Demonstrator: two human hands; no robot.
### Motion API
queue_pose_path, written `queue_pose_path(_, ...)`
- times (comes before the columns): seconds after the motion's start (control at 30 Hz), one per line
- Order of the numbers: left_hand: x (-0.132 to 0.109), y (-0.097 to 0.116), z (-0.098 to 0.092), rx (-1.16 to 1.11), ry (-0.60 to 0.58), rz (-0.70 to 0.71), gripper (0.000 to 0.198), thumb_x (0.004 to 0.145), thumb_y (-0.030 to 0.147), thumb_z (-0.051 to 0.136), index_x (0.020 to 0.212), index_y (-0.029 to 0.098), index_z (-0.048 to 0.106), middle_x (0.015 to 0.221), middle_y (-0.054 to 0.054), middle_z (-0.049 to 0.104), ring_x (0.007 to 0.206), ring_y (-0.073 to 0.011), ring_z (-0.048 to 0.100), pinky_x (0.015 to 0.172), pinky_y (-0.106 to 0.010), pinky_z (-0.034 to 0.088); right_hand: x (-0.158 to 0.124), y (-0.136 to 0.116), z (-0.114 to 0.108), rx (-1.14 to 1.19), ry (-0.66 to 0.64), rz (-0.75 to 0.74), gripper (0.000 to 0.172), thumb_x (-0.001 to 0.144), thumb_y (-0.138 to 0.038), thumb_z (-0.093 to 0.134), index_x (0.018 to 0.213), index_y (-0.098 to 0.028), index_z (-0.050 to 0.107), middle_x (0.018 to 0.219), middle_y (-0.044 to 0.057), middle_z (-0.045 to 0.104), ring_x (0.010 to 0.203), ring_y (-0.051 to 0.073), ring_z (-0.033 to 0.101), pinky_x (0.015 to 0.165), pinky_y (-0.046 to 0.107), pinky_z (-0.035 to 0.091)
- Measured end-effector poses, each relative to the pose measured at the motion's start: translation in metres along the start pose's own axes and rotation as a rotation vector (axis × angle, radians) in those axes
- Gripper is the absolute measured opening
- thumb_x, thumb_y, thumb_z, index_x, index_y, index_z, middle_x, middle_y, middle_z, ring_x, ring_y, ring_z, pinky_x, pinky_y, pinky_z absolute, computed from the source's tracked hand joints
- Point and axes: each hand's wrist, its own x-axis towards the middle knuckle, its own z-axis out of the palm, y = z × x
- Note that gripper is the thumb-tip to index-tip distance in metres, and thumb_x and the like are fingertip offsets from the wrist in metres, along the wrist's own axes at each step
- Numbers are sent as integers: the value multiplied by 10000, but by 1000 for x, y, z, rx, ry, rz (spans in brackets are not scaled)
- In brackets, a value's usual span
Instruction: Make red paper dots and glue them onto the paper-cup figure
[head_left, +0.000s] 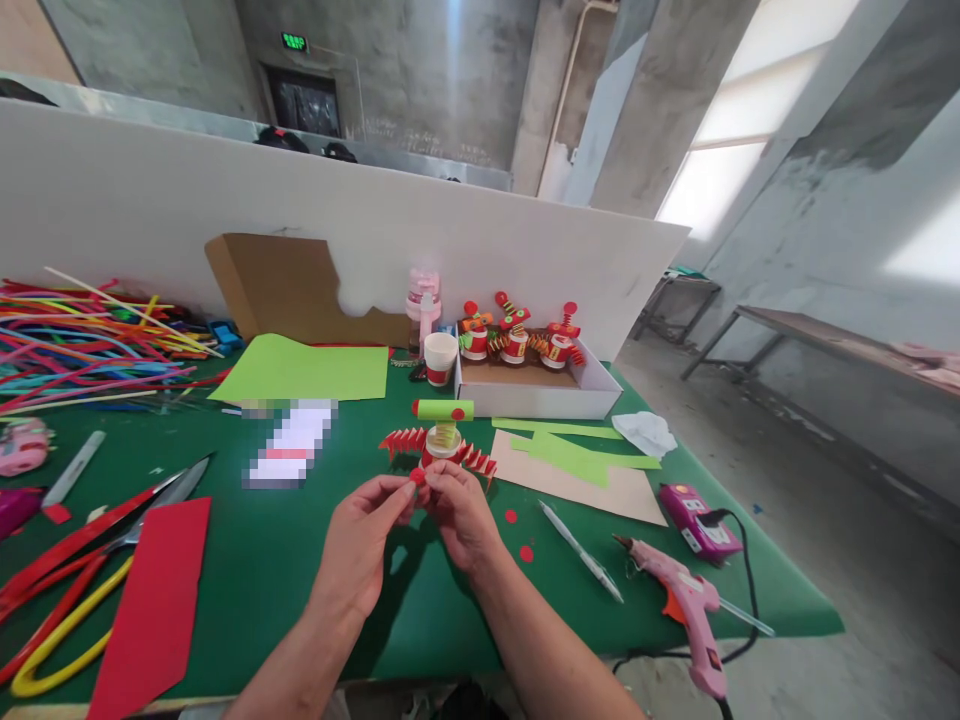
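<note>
Between the fingertips of my left hand (367, 535) and my right hand (459, 508) is a small red paper circle (418, 477); both hands pinch it. Just behind them stands a paper-cup figure (444, 445) with a green rolled-paper head (442, 410) and red folded-paper arms (405, 440). My right fingers overlap the cup's lower front, and I cannot tell whether they touch it. Two more red circles (526, 554) lie on the table right of my right hand, near a white pen (581, 552).
A pink glue gun (682, 600) with its cord lies at the right. Large scissors (97, 560) and red card (161, 590) are at the left. Behind stand a white box (536, 402) with several cup figures, a paper cup (439, 360) and green paper (307, 370).
</note>
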Motion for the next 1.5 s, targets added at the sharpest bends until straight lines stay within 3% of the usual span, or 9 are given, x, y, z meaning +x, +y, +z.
queue_pose_path(0.27,4,-1,-13,69,-2,21,411,504,522,858,730,195,757,647,-19,663,624,-150,537,601,-268,450,1,-2,-6,61,-121,87,229,597,-290,801,651,-180,607,570,-48,518,560,98,427,609,247,402)
queue_pose_path(0.37,8,5,-28,284,26,257,273,614,460,814,771,241,772,780,-34,715,751,-188,604,722,-287,477,-2,-5,-8,159,-325,207,269,612,-291,812,657,-174,574,584,-47,470,569,93,388,607,251,386)
queue_pose_path(0.5,7,20,-41,557,-167,592,120,741,381,728,744,272,778,806,-45,712,777,-206,630,726,-288,476,-6,-8,-8,191,-508,266,293,631,-310,806,641,-168,550,604,-39,446,571,93,342,598,261,336)
queue_pose_path(0.67,5,29,-38,569,-341,568,122,755,361,704,751,282,797,781,-62,709,754,-224,648,696,-301,498,-8,-8,-9,185,-576,284,283,632,-323,806,692,-174,573,592,-42,436,570,103,337,599,272,305)
queue_pose_path(1.1,2,32,-33,514,-429,557,92,724,349,737,732,290,807,735,-77,675,701,-217,610,658,-315,519,-9,-4,-11,185,-611,337,289,626,-330,784,743,-170,574,570,-48,410,559,109,325,591,296,290)
queue_pose_path(1.27,2,29,-35,546,-481,617,80,753,307,720,739,280,794,760,-72,672,741,-214,614,690,-303,496,-11,-4,-10,193,-579,344,294,574,-319,806,717,-160,604,557,-50,445,557,101,353,590,283,327)
queue_pose_path(1.37,6,39,-34,541,-426,596,86,732,339,732,699,269,769,771,-66,680,774,-223,614,734,-306,484,-11,-10,-7,79,-492,257,305,605,-402,790,734,-169,640,562,-40,495,555,114,404,591,289,356)
queue_pose_path(1.43,16,51,-31,531,-317,531,141,670,398,773,659,259,754,748,-59,684,757,-223,598,724,-303,470,-5,-18,-6,-54,-290,48,318,677,-479,740,704,-180,636,544,-42,489,529,114,408,560,275,335)
queue_pose_path(1.5,30,64,-27,516,-231,397,225,572,449,824,629,246,747,695,-50,682,702,-211,574,665,-295,452,6,-30,-7,-174,18,-228,347,721,-512,700,639,-193,590,508,-60,442,492,97,362,522,257,290)
